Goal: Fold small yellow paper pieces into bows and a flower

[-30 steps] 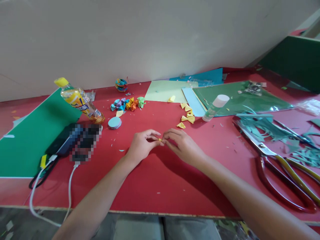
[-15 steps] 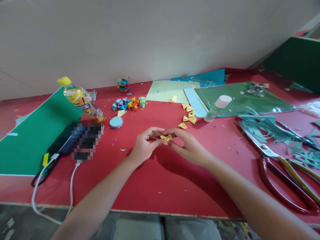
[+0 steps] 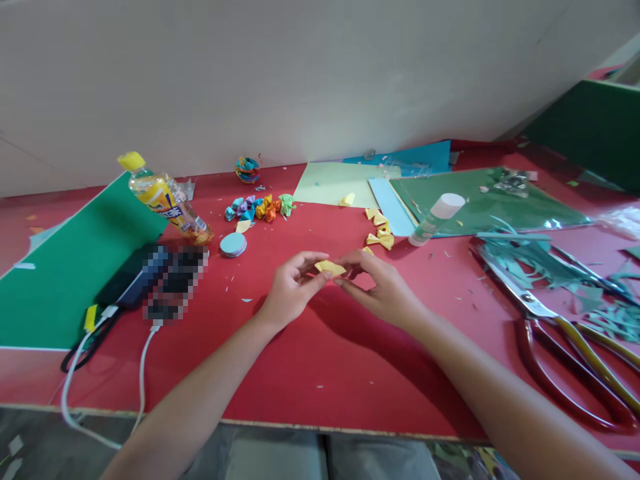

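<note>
Between my hands is a small folded piece of yellow paper [image 3: 331, 268], its flat face turned up. My left hand [image 3: 295, 287] pinches its near edge between thumb and fingers. My right hand [image 3: 380, 283] is at the paper's right end, thumb and fingers curled close to it; whether they grip it is hard to see. Just beyond my right hand lie several folded yellow paper pieces [image 3: 381, 239]. Farther left is a row of crumpled-looking coloured paper pieces [image 3: 263, 208], near a stack of round paper discs [image 3: 233, 245].
A glue stick [image 3: 435, 220] and large red-handled scissors [image 3: 545, 320] lie to the right, with teal paper scraps [image 3: 530, 263]. On the left are a tilted drink bottle [image 3: 167, 203], a power bank [image 3: 133, 277] and a white cable [image 3: 145, 373]. A green packet [image 3: 485, 200] lies at the back right.
The yellow paper has turned from a pinched bow-like view to a flatter face. My right fingers have drawn back slightly from it, while my left hand keeps hold.
</note>
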Demonstrator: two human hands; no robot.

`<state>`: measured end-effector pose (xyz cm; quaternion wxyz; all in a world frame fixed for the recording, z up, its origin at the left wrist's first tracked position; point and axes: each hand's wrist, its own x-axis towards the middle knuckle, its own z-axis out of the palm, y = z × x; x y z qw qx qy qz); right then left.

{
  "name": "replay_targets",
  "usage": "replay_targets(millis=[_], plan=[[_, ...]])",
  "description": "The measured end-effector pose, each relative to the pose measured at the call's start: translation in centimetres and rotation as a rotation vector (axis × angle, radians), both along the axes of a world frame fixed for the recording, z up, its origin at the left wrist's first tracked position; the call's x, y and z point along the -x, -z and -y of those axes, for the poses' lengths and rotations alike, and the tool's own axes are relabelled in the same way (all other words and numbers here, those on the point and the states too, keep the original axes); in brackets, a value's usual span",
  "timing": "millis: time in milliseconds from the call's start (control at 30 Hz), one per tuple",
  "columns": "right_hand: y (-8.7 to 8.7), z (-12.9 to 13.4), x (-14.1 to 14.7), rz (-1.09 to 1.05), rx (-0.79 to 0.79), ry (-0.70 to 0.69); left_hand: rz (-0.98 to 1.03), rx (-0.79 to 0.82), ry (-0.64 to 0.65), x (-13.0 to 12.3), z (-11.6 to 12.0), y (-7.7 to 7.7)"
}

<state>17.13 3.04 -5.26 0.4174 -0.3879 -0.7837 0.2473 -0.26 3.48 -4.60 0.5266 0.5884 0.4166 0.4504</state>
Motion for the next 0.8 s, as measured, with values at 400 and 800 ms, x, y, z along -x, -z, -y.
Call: replay_targets(millis=[400, 800], plan=[[-0.1, -0.4, -0.2, 0.178, -0.038, -0.061, -0.167, 0.153, 0.05, 0.6, -0.6, 0.6], [1.0, -0.6, -0.5, 0.414, 0.113, 0.053, -0.765, -0.357, 0.086, 1.3, -0.7, 0.8]])
